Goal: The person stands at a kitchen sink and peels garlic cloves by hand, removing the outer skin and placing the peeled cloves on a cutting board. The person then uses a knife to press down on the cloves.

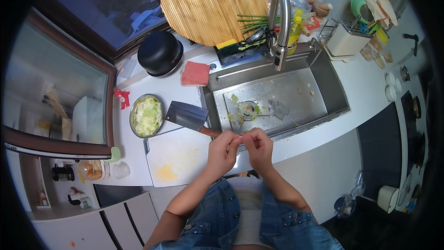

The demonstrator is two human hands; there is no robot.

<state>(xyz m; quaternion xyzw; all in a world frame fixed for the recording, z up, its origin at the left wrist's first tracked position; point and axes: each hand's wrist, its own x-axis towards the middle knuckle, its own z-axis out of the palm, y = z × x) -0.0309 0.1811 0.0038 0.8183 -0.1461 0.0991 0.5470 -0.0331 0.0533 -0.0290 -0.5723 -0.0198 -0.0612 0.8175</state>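
My left hand (223,151) and my right hand (257,147) meet above the sink's front edge. Thumbs and fingers are pinched around a small pale thing, mostly covered by the fingertips; I cannot tell what it is. Left of them a cleaver (187,114) lies between the cutting board and the sink. The end of its wooden handle (208,131) passes behind my left hand. The white cutting board (177,152) carries a yellowish stain and small scraps. Beyond it stands a metal bowl (132,125) of chopped cabbage (147,115).
Leafy scraps (239,111) lie around the drain of the steel sink (333,86), under a tall faucet (285,17). Behind are a round wooden board (211,3), a black pot (158,53) and a pink cloth (195,73). An open window sash (111,111) juts over the counter's left side.
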